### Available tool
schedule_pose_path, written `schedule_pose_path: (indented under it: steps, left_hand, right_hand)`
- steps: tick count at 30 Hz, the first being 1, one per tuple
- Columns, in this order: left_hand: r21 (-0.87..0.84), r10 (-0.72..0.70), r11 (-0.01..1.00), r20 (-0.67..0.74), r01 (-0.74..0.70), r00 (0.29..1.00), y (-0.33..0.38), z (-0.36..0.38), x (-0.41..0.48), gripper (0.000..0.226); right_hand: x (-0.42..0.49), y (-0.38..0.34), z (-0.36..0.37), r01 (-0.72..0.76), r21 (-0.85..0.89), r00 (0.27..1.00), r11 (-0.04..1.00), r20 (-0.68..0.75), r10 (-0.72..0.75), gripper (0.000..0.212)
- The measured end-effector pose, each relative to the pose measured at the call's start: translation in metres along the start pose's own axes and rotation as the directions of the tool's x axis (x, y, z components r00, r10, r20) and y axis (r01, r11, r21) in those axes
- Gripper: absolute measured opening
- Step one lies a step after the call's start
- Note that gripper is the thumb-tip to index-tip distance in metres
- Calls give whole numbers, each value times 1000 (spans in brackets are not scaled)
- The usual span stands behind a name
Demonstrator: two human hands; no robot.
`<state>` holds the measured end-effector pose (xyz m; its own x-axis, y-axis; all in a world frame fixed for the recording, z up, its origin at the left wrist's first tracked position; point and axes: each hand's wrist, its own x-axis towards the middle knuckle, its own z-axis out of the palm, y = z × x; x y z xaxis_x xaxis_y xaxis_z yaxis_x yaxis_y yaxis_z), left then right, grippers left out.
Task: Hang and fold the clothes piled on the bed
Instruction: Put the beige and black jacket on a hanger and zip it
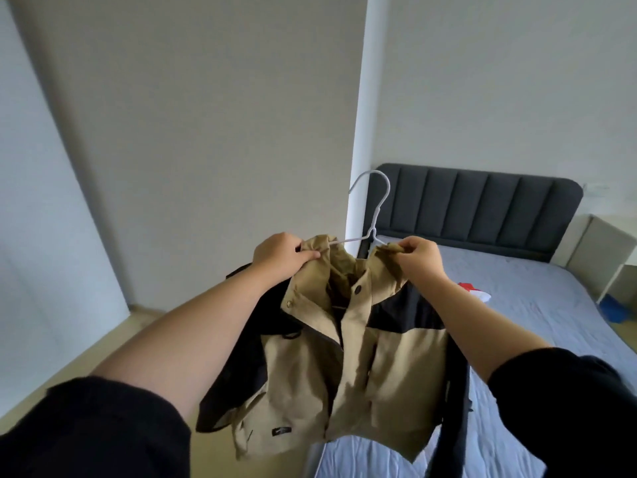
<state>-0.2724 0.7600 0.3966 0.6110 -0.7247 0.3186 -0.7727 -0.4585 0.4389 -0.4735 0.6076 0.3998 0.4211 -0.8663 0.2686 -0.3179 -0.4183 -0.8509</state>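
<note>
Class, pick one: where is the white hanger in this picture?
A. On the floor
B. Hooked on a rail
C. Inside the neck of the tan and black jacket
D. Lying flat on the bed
C: the white hanger has its hook sticking up out of the collar of the jacket, which the left hand and right hand hold up by the shoulders.

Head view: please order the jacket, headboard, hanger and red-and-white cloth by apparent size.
1. Tan-and-black jacket, though it is nearest the camera.
2. Grey headboard.
3. White hanger, partly hidden in the jacket.
4. Red-and-white cloth on the bed.
</note>
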Motion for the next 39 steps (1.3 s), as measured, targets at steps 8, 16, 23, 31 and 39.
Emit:
schedule_pose_path:
  steps: [8, 16, 23, 31, 39]
  left_hand:
    - [76, -60, 994, -240, 80, 969, 10, -6, 9, 51]
    - [90, -118, 985, -261, 146, 958, 10, -4, 10, 38]
    - [-60, -132, 991, -283, 120, 950, 37, 9, 8, 46]
    - [-177, -26, 984, -258, -21, 966, 57, 25, 8, 43]
    - [-183, -44, 983, -131, 20, 990, 71, 18, 15, 33]
  right_hand:
    - [2, -18, 14, -51, -135, 999, 989, -12, 50, 42]
    - [3, -38, 11, 277, -44, 947, 960, -156, -280, 17]
    - [-19, 21, 8, 281, -538, 914, 795, 403, -50, 9]
    - [42, 11, -61, 306, -402, 928, 863, -75, -364, 25]
    - [49, 21, -63, 180, -385, 983, 905, 109, -149, 33]
